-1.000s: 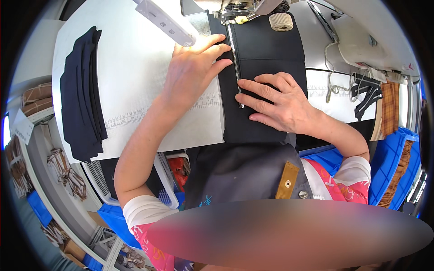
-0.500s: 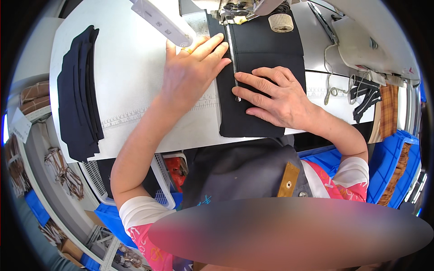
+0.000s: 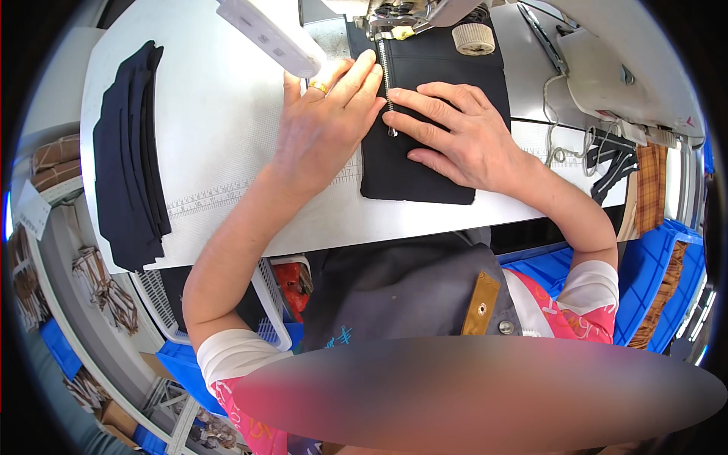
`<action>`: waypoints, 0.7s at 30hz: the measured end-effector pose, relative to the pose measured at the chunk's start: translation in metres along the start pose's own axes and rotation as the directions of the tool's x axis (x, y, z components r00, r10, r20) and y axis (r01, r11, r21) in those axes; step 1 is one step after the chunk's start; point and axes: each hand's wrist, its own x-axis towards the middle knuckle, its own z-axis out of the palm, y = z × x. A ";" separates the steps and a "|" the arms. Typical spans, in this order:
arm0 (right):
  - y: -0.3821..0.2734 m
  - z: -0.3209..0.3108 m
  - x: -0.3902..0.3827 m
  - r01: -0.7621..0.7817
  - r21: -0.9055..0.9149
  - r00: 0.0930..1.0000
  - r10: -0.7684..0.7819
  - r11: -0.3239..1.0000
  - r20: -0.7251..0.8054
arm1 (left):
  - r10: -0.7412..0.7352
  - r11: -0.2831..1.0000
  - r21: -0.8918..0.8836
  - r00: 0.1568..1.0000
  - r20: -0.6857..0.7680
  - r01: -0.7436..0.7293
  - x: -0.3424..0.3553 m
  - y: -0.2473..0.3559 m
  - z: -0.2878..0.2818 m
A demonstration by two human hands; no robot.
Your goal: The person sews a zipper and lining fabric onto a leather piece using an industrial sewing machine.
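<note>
Black fabric (image 3: 425,163) with a metal zipper (image 3: 387,83) running up its middle lies flat on the white sewing table (image 3: 220,114), its far end tucked under the presser foot (image 3: 396,29) of the sewing machine (image 3: 607,68). Both hands press down on it with open, flat fingers; neither one grips anything. The left hand (image 3: 326,125) lies on the fabric's left edge, partly on the table, with its fingertips reaching up alongside the zipper and a gold ring (image 3: 318,87) on one finger. The right hand (image 3: 455,136) lies across the right half of the fabric, its fingers pointing left so that the tips touch the zipper's right side. The two hands sit close together, with the zipper between their fingertips.

Just beyond the right hand, a round cream knob (image 3: 473,38) rests at the fabric's upper right corner. A white lamp bar (image 3: 269,34) slants over the table just above the left hand. A printed ruler strip (image 3: 220,196) runs across the tabletop under the left wrist. Well to the left, a stack of dark cut pieces (image 3: 129,167) lies near the table's left edge. A white cord (image 3: 557,114) hangs down beside the machine on the right. Below the table edge, the person's grey apron (image 3: 402,288) shows, with blue plastic crates (image 3: 652,273) to the right and another lower left (image 3: 182,360).
</note>
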 end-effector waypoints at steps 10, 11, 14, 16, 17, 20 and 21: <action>0.020 0.006 0.011 0.026 -0.018 0.999 -0.027 1.000 -0.029 | -0.041 0.998 -0.052 0.999 0.009 0.041 0.004 0.002 0.002; 0.022 0.007 0.012 0.029 -0.017 0.999 -0.030 0.999 -0.042 | -0.054 0.998 -0.025 0.998 -0.011 0.054 0.004 0.004 0.001; 0.028 0.008 0.015 0.030 -0.029 0.998 -0.031 0.999 -0.046 | -0.027 0.999 -0.021 0.999 -0.016 0.027 -0.001 0.003 0.001; 0.032 0.009 0.017 0.031 -0.033 0.997 -0.034 0.999 -0.073 | 0.013 0.998 -0.055 1.000 -0.024 -0.015 -0.007 0.000 -0.005; 0.035 0.010 0.018 0.031 -0.033 0.997 -0.034 0.999 -0.073 | 0.055 0.994 -0.090 0.998 -0.033 -0.058 -0.009 -0.001 -0.006; 0.040 0.011 0.023 0.026 -0.008 0.997 -0.027 1.000 -0.070 | 0.050 0.993 -0.100 0.996 -0.069 -0.057 -0.010 -0.002 -0.004; 0.041 0.012 0.024 0.027 -0.008 0.997 -0.027 1.000 -0.069 | 0.049 0.993 -0.100 0.996 -0.069 -0.056 -0.009 -0.001 -0.004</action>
